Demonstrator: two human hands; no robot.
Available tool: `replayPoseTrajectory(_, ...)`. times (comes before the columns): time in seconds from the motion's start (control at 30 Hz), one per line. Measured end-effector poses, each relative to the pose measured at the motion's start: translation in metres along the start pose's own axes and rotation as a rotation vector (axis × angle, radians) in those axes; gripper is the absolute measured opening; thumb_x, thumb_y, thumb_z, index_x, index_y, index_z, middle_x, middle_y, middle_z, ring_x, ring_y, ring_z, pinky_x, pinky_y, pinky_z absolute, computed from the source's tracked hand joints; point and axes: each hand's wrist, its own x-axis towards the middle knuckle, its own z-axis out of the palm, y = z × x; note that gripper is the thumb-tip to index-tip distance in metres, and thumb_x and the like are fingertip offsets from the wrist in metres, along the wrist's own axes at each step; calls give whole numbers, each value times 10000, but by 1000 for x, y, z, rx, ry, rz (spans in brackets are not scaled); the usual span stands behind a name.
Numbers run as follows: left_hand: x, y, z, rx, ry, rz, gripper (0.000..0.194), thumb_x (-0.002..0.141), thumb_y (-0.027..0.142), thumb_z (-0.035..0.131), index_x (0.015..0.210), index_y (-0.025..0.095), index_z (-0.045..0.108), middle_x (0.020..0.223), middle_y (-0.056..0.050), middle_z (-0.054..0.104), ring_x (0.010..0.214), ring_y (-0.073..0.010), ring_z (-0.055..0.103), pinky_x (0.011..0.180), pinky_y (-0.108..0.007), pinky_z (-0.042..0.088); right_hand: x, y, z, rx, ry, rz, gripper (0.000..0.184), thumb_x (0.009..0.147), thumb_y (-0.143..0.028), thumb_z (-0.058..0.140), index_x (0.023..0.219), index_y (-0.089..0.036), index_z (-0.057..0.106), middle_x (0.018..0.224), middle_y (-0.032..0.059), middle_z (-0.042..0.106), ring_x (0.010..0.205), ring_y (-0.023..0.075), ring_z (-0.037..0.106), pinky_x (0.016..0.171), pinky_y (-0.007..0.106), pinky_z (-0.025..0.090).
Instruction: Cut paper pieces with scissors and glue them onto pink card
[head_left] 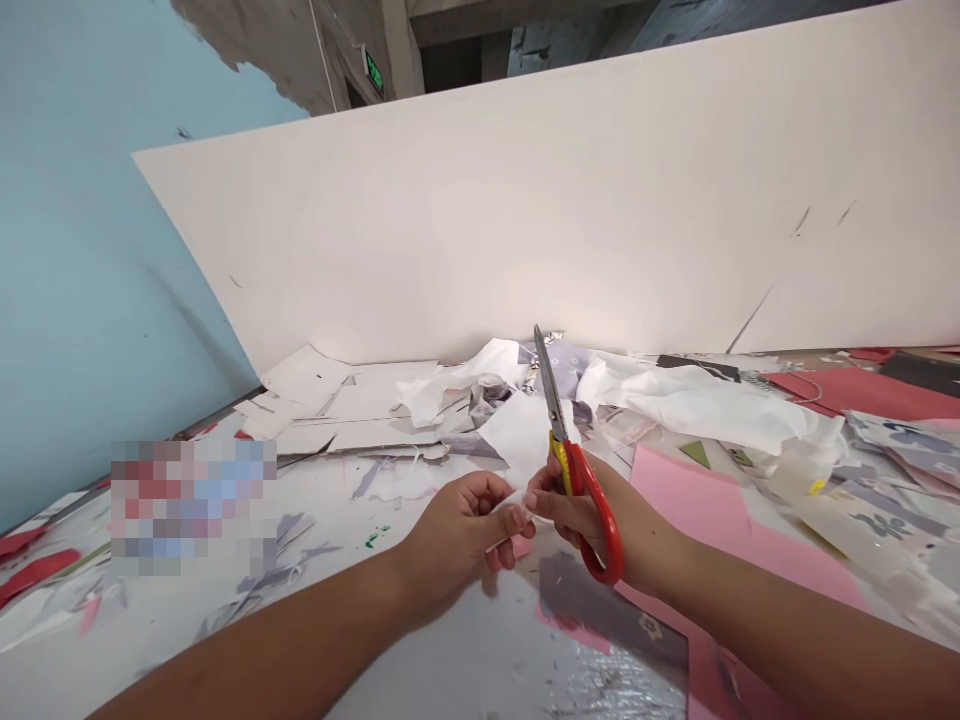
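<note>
A pair of scissors with red and yellow handles rests in my right hand, its blades pointing up and away from me. The fingertips of that hand also pinch a small white piece, thin like tissue or cloth. My left hand grips the same white piece from the other side, thumb against fingers. Both hands meet just above the table, close together. Behind them a crumpled white sheet lies among scraps. Much of the held piece is hidden by my fingers.
A large white board stands upright along the back, beside a blue wall. Torn cardboard lies at back left. Pink paper, red sheets and patterned scraps cover the right side. A blurred patch hides something at left.
</note>
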Motion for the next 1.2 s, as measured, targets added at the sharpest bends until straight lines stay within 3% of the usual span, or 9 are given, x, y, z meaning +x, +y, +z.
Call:
replayPoseTrajectory(0.17,1,-1,0,2,21,-12,317,683,419,648,785,160,498,696,-29,611,435,-76,479,324,-190,403,-1,1,4,-53,102,-22,184,707,-288,613,664,-197,458,496,-68,443,450,87,377,418,218,297)
replayPoseTrajectory(0.33,2,0,-1,3,48,-12,324,679,450,639,765,169,502,712,-26,615,455,-89,502,329,-197,403,1,11,6,66,154,-14,205,741,-362,588,728,-214,447,511,-67,440,454,99,407,423,222,320)
replayPoseTrajectory(0.53,4,6,-10,14,257,129,291,696,428,636,753,170,514,700,-15,631,475,-70,497,475,-212,424,5,9,-7,85,258,-71,378,709,-566,562,868,-228,507,746,-14,513,487,82,355,468,239,328)
replayPoseTrajectory(0.73,5,18,-17,7,261,189,265,701,389,651,790,172,526,693,-9,656,467,-54,501,520,-204,390,-1,4,-7,6,119,-103,456,681,-624,543,922,-236,532,814,13,544,550,115,395,535,277,366)
replayPoseTrajectory(0.9,3,30,-18,-6,255,219,260,690,382,665,761,177,523,659,9,653,429,-51,492,493,-208,384,-2,6,0,112,-94,-79,247,744,-418,586,881,-211,585,743,4,541,688,151,479,659,287,387)
replayPoseTrajectory(1.0,2,36,-21,2,264,255,252,694,377,665,760,178,526,646,13,650,421,-49,489,489,-207,379,-5,6,3,75,-117,-30,197,766,-371,570,909,-237,546,697,-28,492,632,125,435,608,263,373)
replayPoseTrajectory(1.1,0,42,-24,-1,271,278,251,690,374,670,753,180,523,634,12,650,420,-52,494,489,-205,376,-13,1,2,17,-117,10,266,740,-408,589,925,-242,492,697,-35,446,601,114,399,561,247,363)
replayPoseTrajectory(1.2,-2,47,-25,-15,272,299,236,696,360,670,754,188,520,641,15,658,416,-42,487,486,-191,370,-23,-10,-2,-88,-158,-21,433,651,-437,654,966,-217,455,803,5,476,694,144,450,594,262,396)
